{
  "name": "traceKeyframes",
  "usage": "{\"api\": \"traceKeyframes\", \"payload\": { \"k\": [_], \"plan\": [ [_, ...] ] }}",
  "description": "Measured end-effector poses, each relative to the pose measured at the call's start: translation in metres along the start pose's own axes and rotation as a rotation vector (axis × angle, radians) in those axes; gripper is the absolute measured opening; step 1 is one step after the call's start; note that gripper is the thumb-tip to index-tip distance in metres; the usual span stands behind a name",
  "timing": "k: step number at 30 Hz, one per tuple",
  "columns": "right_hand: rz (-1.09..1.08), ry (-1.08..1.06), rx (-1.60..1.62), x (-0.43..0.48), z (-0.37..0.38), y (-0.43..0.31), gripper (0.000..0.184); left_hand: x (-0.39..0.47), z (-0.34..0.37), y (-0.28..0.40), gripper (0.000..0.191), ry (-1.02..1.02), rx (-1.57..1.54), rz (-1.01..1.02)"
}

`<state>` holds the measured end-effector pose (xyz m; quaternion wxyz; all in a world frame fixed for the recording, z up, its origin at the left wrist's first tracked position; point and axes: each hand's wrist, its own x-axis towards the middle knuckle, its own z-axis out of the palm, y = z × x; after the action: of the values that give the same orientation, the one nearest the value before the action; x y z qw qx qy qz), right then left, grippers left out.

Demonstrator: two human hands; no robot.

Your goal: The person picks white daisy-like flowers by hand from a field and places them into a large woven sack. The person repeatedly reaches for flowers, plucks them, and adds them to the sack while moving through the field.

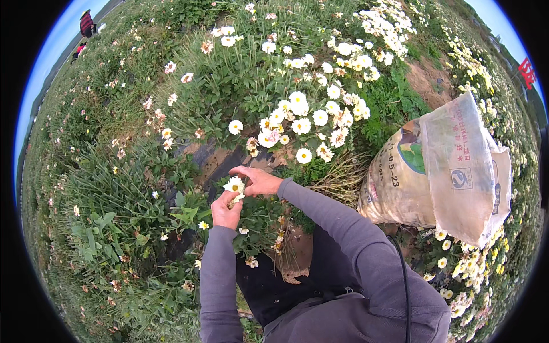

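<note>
My left hand (226,210) has its thumb and fingers closed on white chrysanthemum flower heads. One pale bloom (236,198) shows at the fingertips, and a white bloom with a yellow centre (234,184) sits just above it. My right hand (260,182) is close by on the right, its index finger stretched out over the top of that bloom and its thumb held apart. Whether the right fingers touch the petals is not clear. Green chrysanthemum leaves (257,218) lie below both hands, with dark plastic mulch film (214,165) beyond them.
A large woven plastic sack (399,180) with a pale, open mouth leans at the right. White chrysanthemums (300,115) bloom thickly ahead. Dry stalks (343,176) lie beside the sack. A black cable (405,278) runs along my right side. Another person (87,24) is far off, upper left.
</note>
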<state>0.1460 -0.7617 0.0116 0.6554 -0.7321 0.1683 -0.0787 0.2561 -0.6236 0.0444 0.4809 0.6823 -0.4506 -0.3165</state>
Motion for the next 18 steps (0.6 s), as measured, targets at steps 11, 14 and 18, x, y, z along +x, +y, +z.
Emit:
{"api": "traceKeyframes", "payload": {
  "k": [11,14,18],
  "plan": [
    [0.237,-0.03,0.386,-0.064,0.013,-0.094,0.018,-0.047,-0.029,0.003,0.013,0.122,-0.107,-0.07],
    [-0.193,0.129,0.643,-0.097,-0.037,-0.101,0.016,-0.058,-0.037,0.008,0.012,0.158,-0.182,-0.429],
    [0.18,0.187,0.514,-0.047,-0.05,-0.005,0.02,-0.057,-0.02,0.033,0.015,0.059,0.181,-0.078]
  ]
}}
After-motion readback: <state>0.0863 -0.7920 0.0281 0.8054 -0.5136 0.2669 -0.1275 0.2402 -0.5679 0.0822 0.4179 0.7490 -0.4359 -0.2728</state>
